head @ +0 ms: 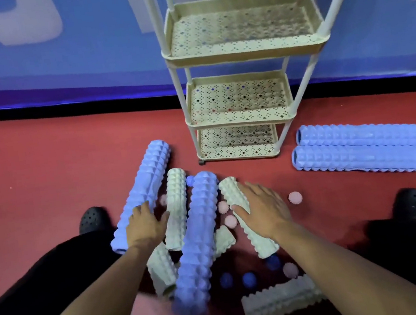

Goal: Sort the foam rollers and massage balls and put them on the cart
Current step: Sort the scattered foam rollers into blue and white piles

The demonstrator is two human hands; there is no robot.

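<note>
A pile of ridged foam rollers lies on the red floor in front of me. My left hand [145,226] rests fingers spread on a long blue roller [146,182] at the left. My right hand [260,207] lies flat, fingers apart, on a short pale green roller [256,241]. Between them lie another long blue roller [199,236] and several short green ones [177,201]. Pink spiky balls [295,197] and blue spiky balls [249,279] are scattered around. The cream three-tier cart [245,53] stands beyond with bare shelves.
Two long blue rollers [360,146] lie side by side to the right of the cart. One green roller [281,304] lies near my right forearm. My black shoes [92,219] sit at both sides. A blue wall runs behind the cart.
</note>
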